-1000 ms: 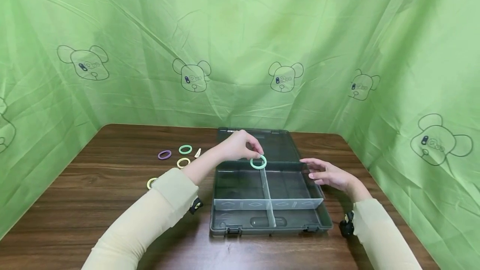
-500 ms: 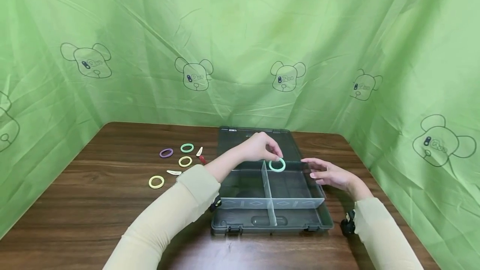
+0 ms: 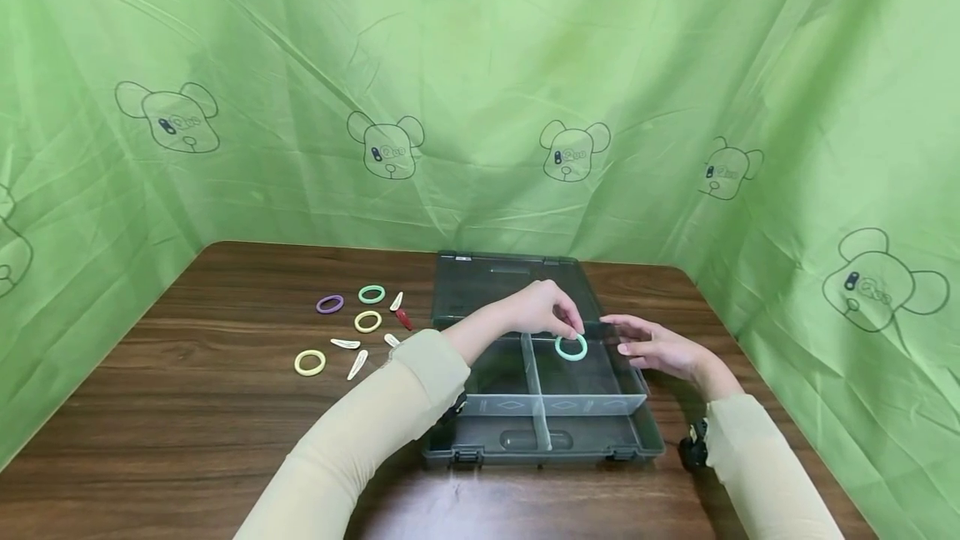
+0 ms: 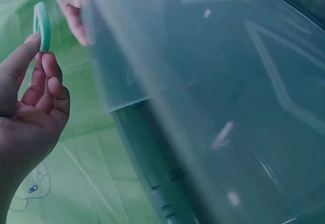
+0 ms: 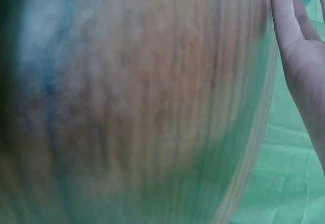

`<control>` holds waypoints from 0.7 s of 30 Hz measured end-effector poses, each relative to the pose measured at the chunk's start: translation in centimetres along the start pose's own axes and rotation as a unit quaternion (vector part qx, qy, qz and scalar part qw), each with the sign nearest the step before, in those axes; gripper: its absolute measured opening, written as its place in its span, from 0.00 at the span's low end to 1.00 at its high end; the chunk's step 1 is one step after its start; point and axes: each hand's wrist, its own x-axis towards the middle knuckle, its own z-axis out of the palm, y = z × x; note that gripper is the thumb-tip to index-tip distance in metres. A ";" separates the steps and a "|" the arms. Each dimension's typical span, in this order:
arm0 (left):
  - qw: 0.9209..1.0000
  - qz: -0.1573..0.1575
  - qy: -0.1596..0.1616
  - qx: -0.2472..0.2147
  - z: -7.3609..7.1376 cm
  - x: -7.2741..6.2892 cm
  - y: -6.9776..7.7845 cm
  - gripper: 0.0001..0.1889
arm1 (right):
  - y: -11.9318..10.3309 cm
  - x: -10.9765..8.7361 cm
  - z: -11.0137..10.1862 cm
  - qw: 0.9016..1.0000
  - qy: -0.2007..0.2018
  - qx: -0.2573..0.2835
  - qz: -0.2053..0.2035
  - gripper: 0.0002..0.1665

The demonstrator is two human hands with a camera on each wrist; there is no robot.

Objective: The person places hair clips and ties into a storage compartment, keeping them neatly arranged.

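Observation:
My left hand [image 3: 546, 309] pinches a mint-green hair tie [image 3: 572, 358] between thumb and fingertips, over the back right compartment of a grey see-through box [image 3: 600, 427]. In the left wrist view the hair tie [image 4: 45, 28] stands edge-on at the thumb tip, the other fingers loosely bent below it. My right hand [image 3: 656, 346] rests at the box's right side, its fingertips at the back right corner. The right wrist view shows the fingers of this hand [image 5: 299, 31] stretched out along the box wall. The box's lid [image 3: 510, 282] lies folded back behind it.
Left of the box lie a green hair tie [image 3: 371, 301], a purple one [image 3: 330, 310], two yellow ones [image 3: 310, 373], a red snap clip [image 3: 403, 319] and several white snap clips [image 3: 357, 364]. Pale dividers [image 3: 592, 405] split the box. Green cloth [image 3: 480, 107] hangs behind the table.
My left hand has carried the mint-green hair tie rightward and lower, from above the middle divider to over the back right compartment. My right hand has stayed at the box's side.

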 end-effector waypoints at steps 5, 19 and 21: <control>0.999 0.015 -0.028 0.011 0.7 0.3 -0.7 0.04 | 0.1 0.2 0.0 1.000 -0.002 0.003 0.001 0.34; 0.988 0.046 -0.145 0.039 2.7 0.2 -2.1 0.03 | 0.0 0.1 0.2 1.000 0.009 0.013 0.011 0.34; 0.986 0.046 -0.152 0.049 3.0 0.2 -2.0 0.03 | 0.1 0.1 0.2 1.000 0.008 0.014 0.010 0.34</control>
